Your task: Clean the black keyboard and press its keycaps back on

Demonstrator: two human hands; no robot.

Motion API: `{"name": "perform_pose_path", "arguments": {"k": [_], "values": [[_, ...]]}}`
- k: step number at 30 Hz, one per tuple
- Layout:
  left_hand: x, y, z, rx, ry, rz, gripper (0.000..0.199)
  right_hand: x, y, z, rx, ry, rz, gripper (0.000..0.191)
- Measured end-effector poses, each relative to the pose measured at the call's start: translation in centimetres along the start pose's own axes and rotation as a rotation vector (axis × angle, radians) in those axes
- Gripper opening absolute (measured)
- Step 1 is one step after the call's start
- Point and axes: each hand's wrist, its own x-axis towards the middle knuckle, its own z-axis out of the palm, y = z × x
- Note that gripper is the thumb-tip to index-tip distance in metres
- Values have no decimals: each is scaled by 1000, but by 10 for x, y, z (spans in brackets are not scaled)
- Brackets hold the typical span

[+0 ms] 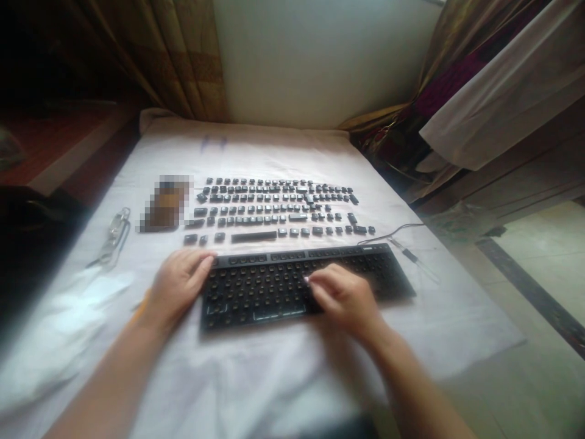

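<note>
A black keyboard (256,286) with its keycaps off lies on the white cloth, bare key posts showing in rows. My left hand (183,280) grips its left end, thumb along the top left corner. Over the middle of the keyboard, my right hand (340,292) is closed in a pinch. A small whitish tip shows at those fingertips, too small to name. Beyond the keyboard, the loose black keycaps (262,210) are laid out in rows, with the long spacebar cap (254,236) in the nearest row.
Eyeglasses (112,238) rest toward the left edge, near a blurred brown rectangular object (165,204). Crumpled white material (68,329) lies at the left. A thin cable (393,231) runs off the keyboard's far right side. Curtains hang behind the cloth-covered surface (256,152); tiled floor shows at right.
</note>
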Motion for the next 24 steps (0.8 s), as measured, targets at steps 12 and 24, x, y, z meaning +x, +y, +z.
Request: {"name": "perform_pose_path", "arguments": {"k": [12,24], "values": [[-2,3,-1,20,-15,-21,34,-23,-1,-1,-89,-75,-66,16],[-2,3,-2,10,-24,-36,31,-26,-4,1,19,-103,-10,17]]}}
